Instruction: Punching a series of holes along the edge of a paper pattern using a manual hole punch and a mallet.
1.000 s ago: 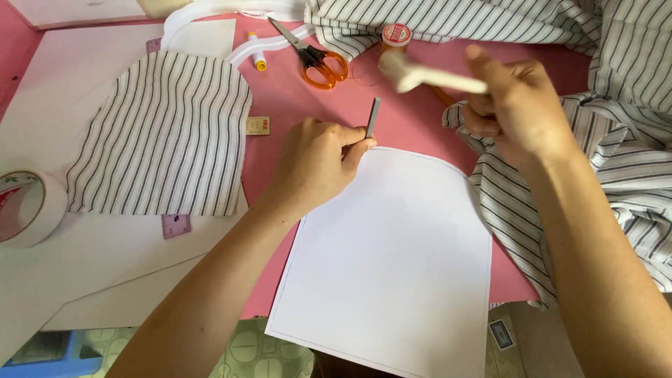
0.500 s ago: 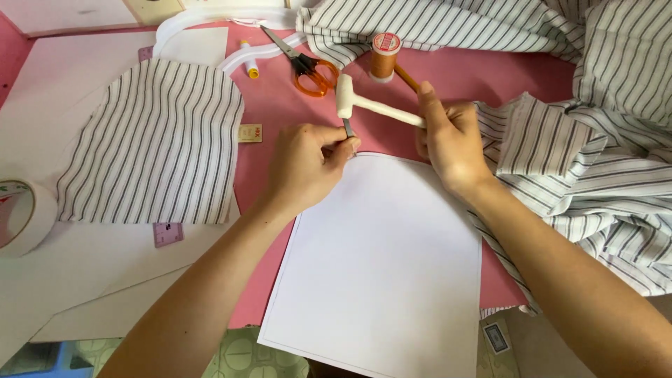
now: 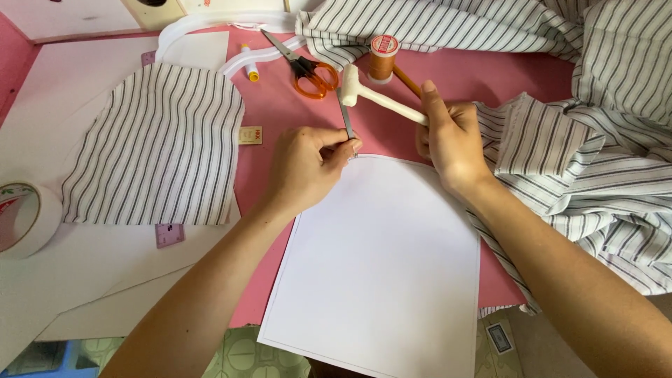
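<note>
Left hand [image 3: 308, 164]: pinched a thin metal punch [image 3: 346, 119] upright, its tip at the top edge of the white pattern card [image 3: 381, 266].
Right hand [image 3: 448, 143]: clenched around the handle of a small white mallet [image 3: 353, 85], whose head sat at the punch's top, seemingly touching.
Card: lay on the pink desk [image 3: 280, 105], reaching its near edge.
Nearby: orange scissors [image 3: 308, 70], a thread spool [image 3: 383, 57], striped fabric [image 3: 157, 143] to the left.
</note>
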